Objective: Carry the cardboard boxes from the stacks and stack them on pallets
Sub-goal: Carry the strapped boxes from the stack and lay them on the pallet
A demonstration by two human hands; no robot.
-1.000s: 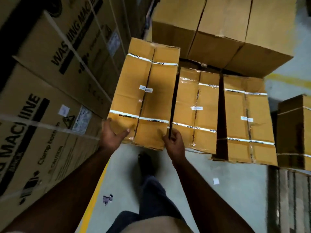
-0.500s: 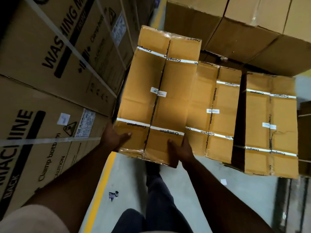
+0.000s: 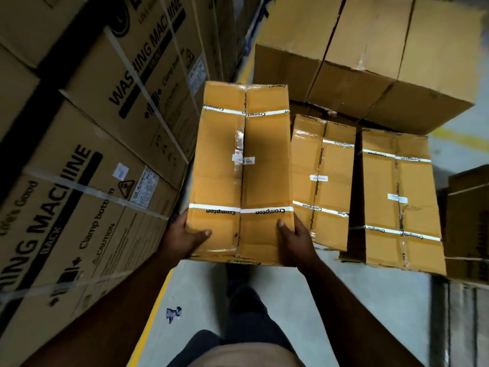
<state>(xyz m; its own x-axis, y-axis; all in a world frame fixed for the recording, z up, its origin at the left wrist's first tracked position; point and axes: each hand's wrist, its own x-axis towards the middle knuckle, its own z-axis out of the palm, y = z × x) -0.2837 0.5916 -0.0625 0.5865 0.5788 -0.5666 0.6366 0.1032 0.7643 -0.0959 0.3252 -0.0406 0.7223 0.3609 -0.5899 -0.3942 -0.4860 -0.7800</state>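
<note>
1. Box (image 3: 242, 170) in the head view: it is long, yellow-brown, and sits in both hands, up off the grey floor (image 3: 370, 313). I think it is being carried away from its row, so it is held out in front of the body where the person can see over it.
2. The left hand (image 3: 185, 235) is clamped on the near left corner of the box. The thumb lies flat on top. The other fingers go under the box, so I cannot see them.
3. The right hand (image 3: 292, 238) is clamped on the near right corner the same way, thumb on top, palm against the side.
4. Both arms reach forward and a little up, one on each side of the legs. I think holding the two near corners keeps the long box from tipping sideways.
5. The far end of the box sticks out with nothing under it, so it may feel heavy at the front.
6. Just right of the held box stands a second box (image 3: 321, 181), and a third box (image 3: 399, 200) stands a little apart from that one. These look like the stack it came from.
7. Big washing machine cartons (image 3: 87, 144) make a wall on the left, close to the left arm. A yellow line (image 3: 152, 319) runs along the floor beside them.
8. No pallet can be seen clearly here, so I cannot tell where the box will go.
</note>
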